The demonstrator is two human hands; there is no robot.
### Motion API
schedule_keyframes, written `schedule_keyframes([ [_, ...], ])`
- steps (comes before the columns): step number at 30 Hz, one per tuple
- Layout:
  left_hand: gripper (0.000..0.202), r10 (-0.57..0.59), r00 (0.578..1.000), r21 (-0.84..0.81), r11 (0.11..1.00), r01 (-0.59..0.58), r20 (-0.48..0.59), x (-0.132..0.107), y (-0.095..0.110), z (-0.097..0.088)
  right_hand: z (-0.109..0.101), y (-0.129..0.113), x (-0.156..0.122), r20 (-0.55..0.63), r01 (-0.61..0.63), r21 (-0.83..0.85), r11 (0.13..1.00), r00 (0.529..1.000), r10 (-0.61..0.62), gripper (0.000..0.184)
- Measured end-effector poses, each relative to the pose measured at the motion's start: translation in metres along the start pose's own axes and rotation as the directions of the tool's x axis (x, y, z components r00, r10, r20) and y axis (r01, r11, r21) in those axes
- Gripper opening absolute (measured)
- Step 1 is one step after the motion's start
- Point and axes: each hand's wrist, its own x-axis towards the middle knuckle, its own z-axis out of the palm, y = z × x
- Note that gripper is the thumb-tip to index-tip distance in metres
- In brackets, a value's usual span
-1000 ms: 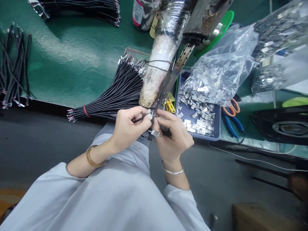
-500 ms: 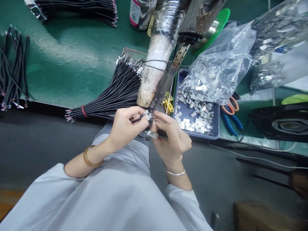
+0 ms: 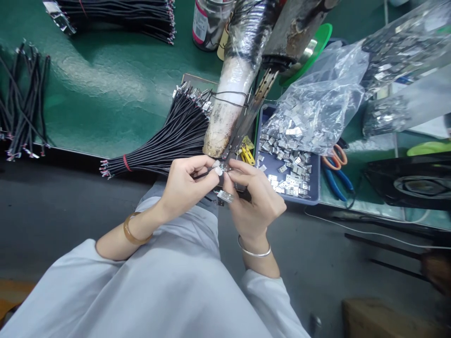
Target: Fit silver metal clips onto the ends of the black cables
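My left hand (image 3: 186,183) is closed in a pinch round the end of a black cable (image 3: 201,175). Its fingertips meet those of my right hand (image 3: 255,197) just below the tip of a soldering iron (image 3: 264,87). My right hand is closed too, with a small silver metal connector shell (image 3: 225,196) held against its fingers. What its thumb and forefinger pinch at the cable end is too small to make out. Close behind my left hand lies a bundle of black cables (image 3: 165,136), tied with a red band.
A white pipe (image 3: 230,89) wrapped in clear film slants down above my hands. To the right, a blue tray (image 3: 314,188) holds loose metal shells and a plastic bag (image 3: 327,89). Blue-handled pliers (image 3: 334,183) lie beside it. More black cables (image 3: 24,101) lie at the left.
The view has shifted slightly. My hands stay together at the cable end, and the right hand's fingers have moved a little to the right.
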Motion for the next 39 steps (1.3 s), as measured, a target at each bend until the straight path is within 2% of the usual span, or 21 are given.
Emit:
schedule_keyframes([
  [9, 0.015, -0.037, 0.999, -0.039, 0.999, 0.038, 0.019, 0.002, -0.002, -0.001, -0.003, 0.001, 0.001, 0.047, 0.062, -0.041, 0.997, 0.997, -0.060, 0.022],
  [23, 0.016, 0.019, 1.000, 0.057, 0.998, -0.018, -0.017, -0.001, -0.001, 0.002, -0.003, 0.000, 0.000, 0.006, 0.032, -0.027, 0.999, 0.999, -0.032, 0.020],
  [31, 0.017, -0.004, 0.998, 0.104, 0.995, -0.002, 0.055, -0.006, -0.004, 0.000, -0.006, 0.001, -0.008, 0.046, 0.139, -0.123, 0.983, 0.990, -0.134, 0.019],
  [35, 0.017, -0.002, 0.995, 0.098, 0.995, -0.008, 0.101, -0.007, -0.004, -0.002, -0.006, 0.002, -0.009, 0.008, 0.167, -0.125, 0.978, 0.986, -0.167, 0.018],
  [37, 0.016, 0.000, 0.993, 0.081, 0.997, -0.009, 0.116, -0.007, -0.004, -0.005, -0.006, 0.003, -0.009, -0.021, 0.133, -0.095, 0.987, 0.991, -0.136, 0.018],
  [39, 0.016, -0.011, 0.989, 0.042, 0.999, 0.005, 0.146, -0.006, -0.003, -0.009, -0.008, 0.003, -0.009, -0.005, 0.013, -0.003, 1.000, 1.000, -0.013, 0.017],
])
